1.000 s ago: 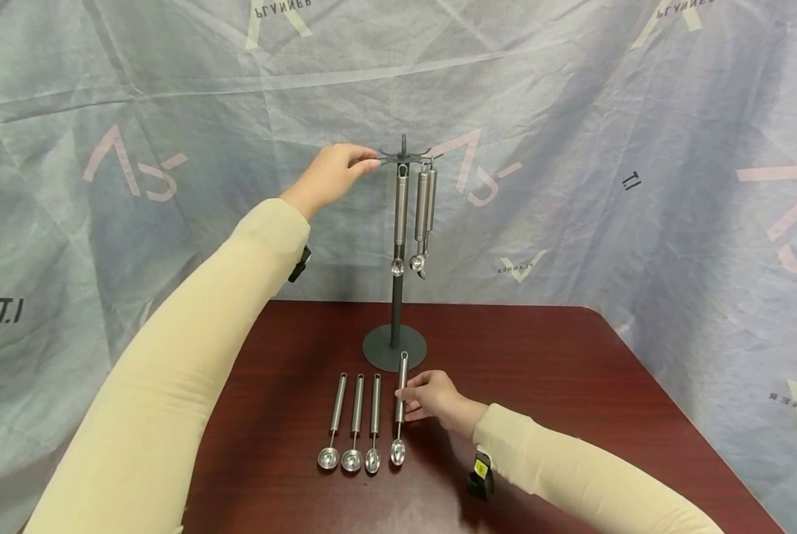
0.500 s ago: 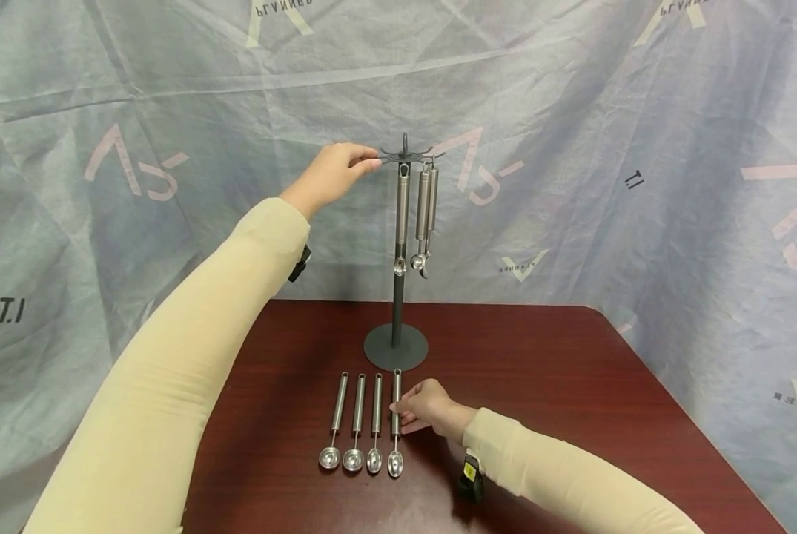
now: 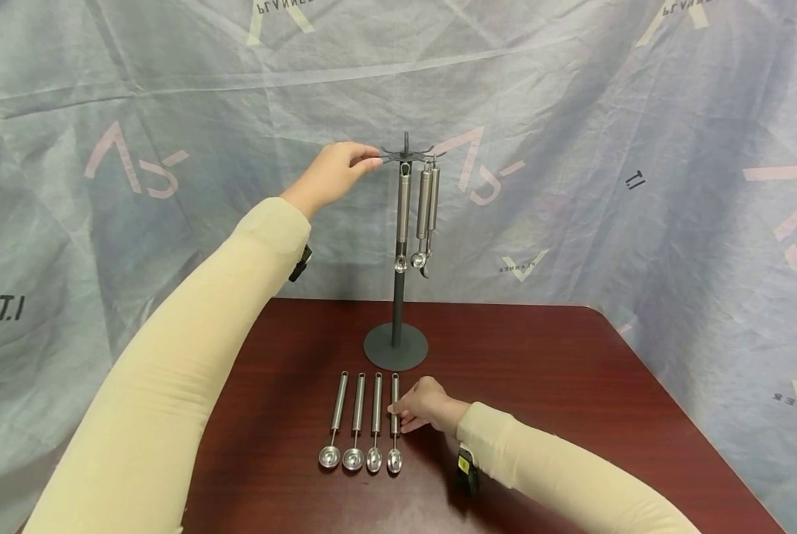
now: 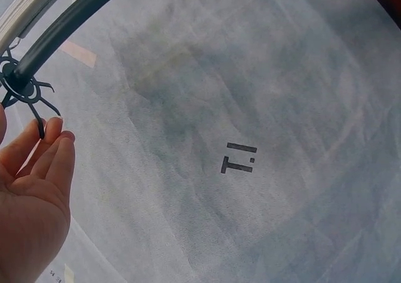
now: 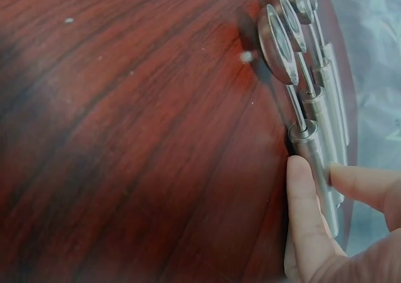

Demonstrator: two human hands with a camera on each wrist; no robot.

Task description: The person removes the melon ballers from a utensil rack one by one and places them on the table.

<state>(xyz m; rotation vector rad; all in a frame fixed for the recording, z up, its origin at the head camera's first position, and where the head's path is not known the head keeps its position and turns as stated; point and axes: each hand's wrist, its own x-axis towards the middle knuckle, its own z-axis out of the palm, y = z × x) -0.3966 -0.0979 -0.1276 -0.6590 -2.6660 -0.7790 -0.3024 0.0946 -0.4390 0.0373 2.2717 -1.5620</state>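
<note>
Under a hanging rack (image 3: 397,297) with a dark post and round base, several steel melon ballers lie side by side on the table. My right hand (image 3: 428,404) pinches the handle of the rightmost melon baller (image 3: 394,461), which has an oval bowl. In the right wrist view, thumb and finger sit on either side of that handle (image 5: 308,146). Up at the rack's top, my left hand (image 3: 336,172) pinches the end of one hook (image 4: 37,121). Several slim steel tools, including one with a small bowl (image 3: 401,263), hang from the other hooks.
A dark red wooden table (image 3: 518,356) carries the rack, close to its back edge. Behind it hangs a grey printed cloth (image 3: 571,148). To the left of the held tool lie an oval-bowled baller (image 3: 374,460) and two round ones, one of them a round-bowled baller (image 3: 329,457).
My right hand has brought the held melon baller left and toward me, into line beside the others. The left hand stays at the hook.
</note>
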